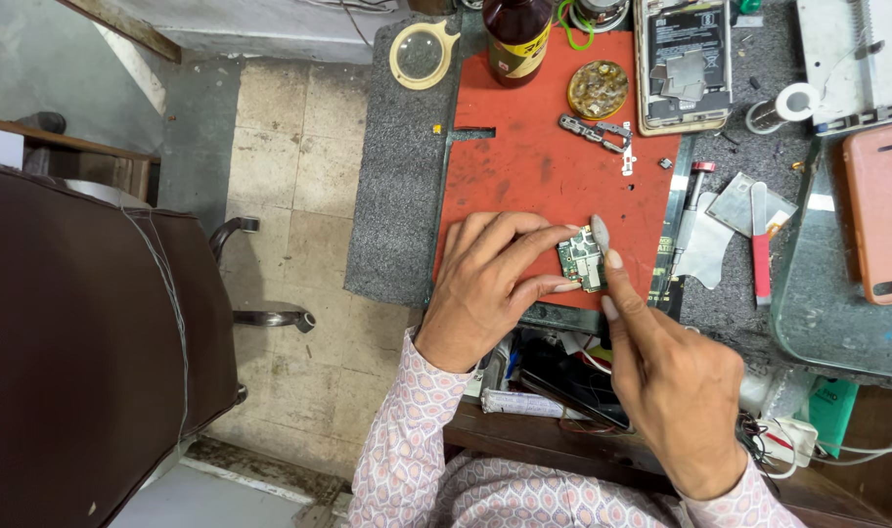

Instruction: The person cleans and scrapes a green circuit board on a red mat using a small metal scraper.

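Cluttered with parts, a repair bench [407, 196] carries a red mat [544, 166] laid over grey felt, and both hands work at the mat's near edge. On that edge the left hand [485, 288] pinches a small green circuit board [580, 260] between thumb and fingertips, holding it flat against the mat. Coming in from the lower right, the right hand [666, 376] grips a slim grey tool [600, 231] between thumb and forefinger, its tip touching the board's upper right corner. The right thumb covers part of the board's right side. Just beyond the board the mat lies bare; farther up it lie a strip of metal brackets [596, 131] and a round tin [598, 89] of small bits. A brown bottle [516, 37] stands at the mat's far edge, with a magnifying glass [422, 55] to its left on the felt. An opened phone [683, 64] lies beyond the tin. To the right of the hands are a red-handled tool [761, 259], thin metal sheets [739, 205], a roll of tape [793, 102] and a pink phone case [881, 210] on a glass pane. Left of the bench a dark chair [74, 332] stands on the tiled floor.
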